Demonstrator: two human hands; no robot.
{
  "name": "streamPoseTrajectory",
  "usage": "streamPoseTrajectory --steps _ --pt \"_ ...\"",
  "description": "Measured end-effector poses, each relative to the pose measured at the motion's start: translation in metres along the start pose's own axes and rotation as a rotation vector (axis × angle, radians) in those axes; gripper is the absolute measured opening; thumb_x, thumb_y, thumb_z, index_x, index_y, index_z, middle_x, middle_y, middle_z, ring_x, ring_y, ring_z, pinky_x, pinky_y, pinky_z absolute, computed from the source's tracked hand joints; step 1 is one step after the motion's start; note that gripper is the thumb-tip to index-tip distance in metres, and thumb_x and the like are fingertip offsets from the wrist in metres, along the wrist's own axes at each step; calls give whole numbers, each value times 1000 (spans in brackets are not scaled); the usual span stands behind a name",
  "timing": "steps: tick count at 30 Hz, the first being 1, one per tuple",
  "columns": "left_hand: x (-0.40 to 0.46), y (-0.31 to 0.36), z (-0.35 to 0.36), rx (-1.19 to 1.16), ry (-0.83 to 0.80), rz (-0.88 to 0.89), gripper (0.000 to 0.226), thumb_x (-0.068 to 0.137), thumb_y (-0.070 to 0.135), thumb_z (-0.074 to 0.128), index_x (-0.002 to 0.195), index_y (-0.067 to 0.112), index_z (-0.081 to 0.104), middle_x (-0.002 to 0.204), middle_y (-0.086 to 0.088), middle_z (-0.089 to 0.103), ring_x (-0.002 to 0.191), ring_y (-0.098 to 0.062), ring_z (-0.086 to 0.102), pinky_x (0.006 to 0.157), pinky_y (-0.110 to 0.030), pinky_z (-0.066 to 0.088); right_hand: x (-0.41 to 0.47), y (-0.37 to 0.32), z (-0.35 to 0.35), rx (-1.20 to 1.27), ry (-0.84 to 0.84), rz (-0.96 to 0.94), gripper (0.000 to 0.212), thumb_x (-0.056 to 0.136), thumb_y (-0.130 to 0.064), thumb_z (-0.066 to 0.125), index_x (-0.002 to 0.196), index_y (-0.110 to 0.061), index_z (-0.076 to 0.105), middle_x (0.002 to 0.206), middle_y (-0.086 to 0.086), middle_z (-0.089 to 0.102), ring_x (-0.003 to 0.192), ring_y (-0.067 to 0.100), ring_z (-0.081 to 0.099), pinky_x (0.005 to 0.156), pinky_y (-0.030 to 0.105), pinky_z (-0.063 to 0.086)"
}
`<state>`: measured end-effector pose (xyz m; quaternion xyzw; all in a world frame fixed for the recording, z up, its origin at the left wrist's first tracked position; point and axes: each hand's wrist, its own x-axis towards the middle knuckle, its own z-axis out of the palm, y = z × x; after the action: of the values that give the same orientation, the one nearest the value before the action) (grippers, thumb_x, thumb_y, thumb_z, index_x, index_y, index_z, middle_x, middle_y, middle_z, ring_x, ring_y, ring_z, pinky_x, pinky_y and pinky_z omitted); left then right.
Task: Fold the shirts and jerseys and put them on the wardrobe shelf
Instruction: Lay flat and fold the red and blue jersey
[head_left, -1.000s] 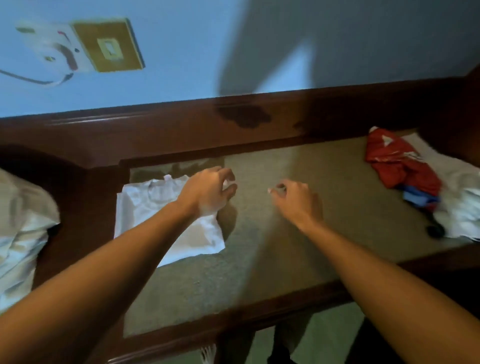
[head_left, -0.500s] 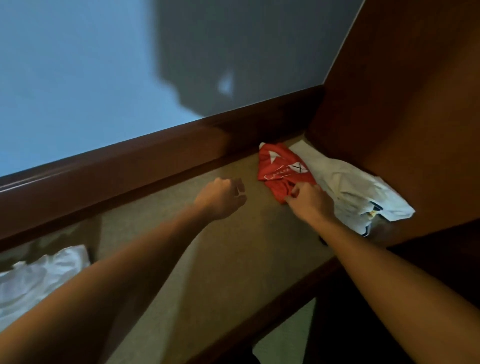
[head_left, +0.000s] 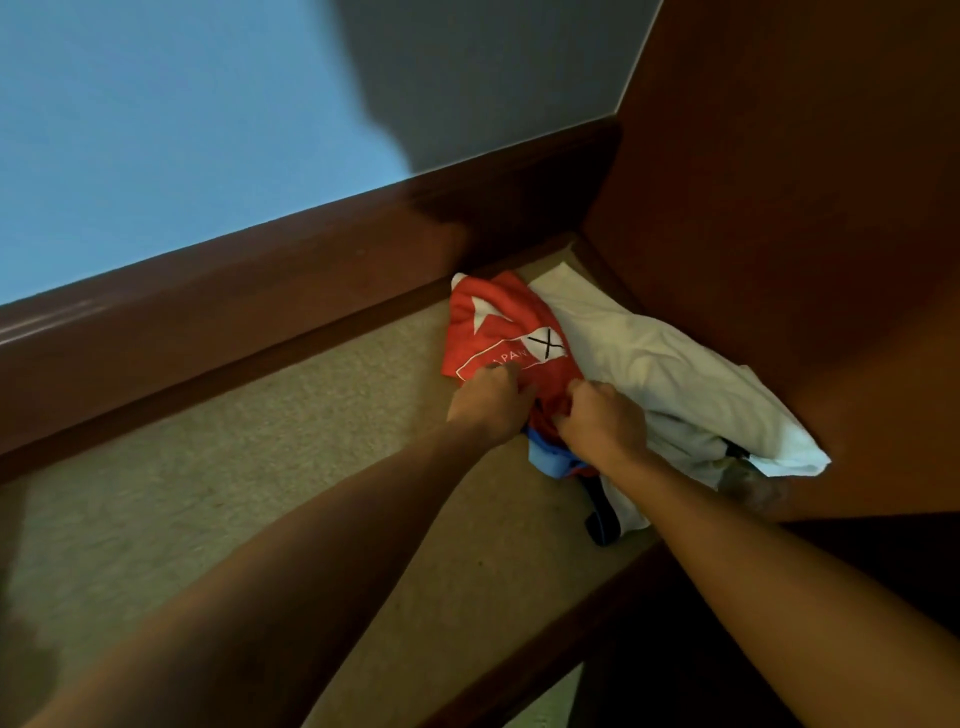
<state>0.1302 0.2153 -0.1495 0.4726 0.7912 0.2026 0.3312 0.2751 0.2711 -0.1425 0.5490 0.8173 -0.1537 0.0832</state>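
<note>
Blue-grey wall (head_left: 182, 130) fills upper left, with a dark shadow on it. Dark wood side panel (head_left: 805, 234) stands upright at right, dark wood rail (head_left: 260, 291) along the back. Beige carpeted surface (head_left: 234, 467) lies between them. White garment (head_left: 649, 374) is crumpled in the far right corner, against the side panel. Red jersey (head_left: 493, 332) with white print lies just left of it, overlapping its edge, near the back rail. Blue fabric (head_left: 550, 460) shows under the jersey's near edge, partly hidden. Left hand (head_left: 488, 397) has fingers curled, pinching the jersey's near edge. Right hand (head_left: 602, 421), just beside it, also has fingers curled into the red cloth.
</note>
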Motion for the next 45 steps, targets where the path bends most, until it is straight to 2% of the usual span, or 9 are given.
streamPoseTrajectory --steps 6,13,17,23,26,30,36,39,45 --pt "4 -16 -5 -505 16 -349 67 68 75 71 102 19 59 82 -8 73 80 -26 72 74 -40 60 -19 -30 4 419 -167 -352 16 86 -30 70 99 -21 69 90 -1 73 83 17 69 72 40 56" --pt "-42 -76 -63 -373 151 -291 21 90 11 67 110 15 68 93 -6 67 75 -16 57 44 -11 36 -30 -77 12 620 -188 -394 26 84 -54 73 92 -29 75 77 -13 71 71 0 64 72 33 56" --pt "-88 -120 -90 -299 63 -248 20 86 15 76 105 14 71 88 0 60 81 -14 55 48 -6 33 -26 -103 19 525 83 -142 44 93 -58 59 120 -23 65 115 -3 63 108 22 64 91 40 53" --pt "-174 -164 -94 -202 -281 -161 24 84 14 75 77 33 63 76 11 56 77 -11 56 67 -20 43 -37 -159 57 565 -260 -34 101 81 -58 76 159 -17 27 160 12 36 145 31 38 119 46 32" --pt "-214 -179 -95 -329 -431 -236 6 86 14 74 85 18 70 83 -2 61 74 -21 63 57 -30 56 -62 -178 89 448 -350 -145 50 80 -34 79 126 -20 67 128 11 69 116 28 65 100 40 51" --pt "-257 -202 -103 -322 -639 -405 56 90 53 68 108 0 70 98 -17 70 69 -28 73 59 -39 61 -120 -196 111 561 -538 -308 17 79 -15 81 90 -25 73 95 -3 77 89 11 71 96 39 55" --pt "-279 -247 -106 -114 88 -364 43 98 34 61 134 13 52 129 -6 63 107 -26 64 85 -35 53 -179 -215 112 798 -581 -388 46 82 19 67 108 -19 69 93 -11 71 77 -6 65 82 14 48" --pt "-289 -241 -106 -491 -32 -171 67 93 9 67 150 25 37 130 9 52 109 -16 59 76 -21 51 -193 -211 102 865 -467 -396 49 79 22 64 108 -16 74 97 -7 74 85 3 68 88 20 51" --pt "-286 -214 -131 -42 110 -54 25 90 39 71 104 19 68 94 0 66 92 -23 64 71 -31 45 -203 -193 48 741 -164 -464 57 71 10 79 117 -20 67 92 -6 65 80 5 60 78 24 47"
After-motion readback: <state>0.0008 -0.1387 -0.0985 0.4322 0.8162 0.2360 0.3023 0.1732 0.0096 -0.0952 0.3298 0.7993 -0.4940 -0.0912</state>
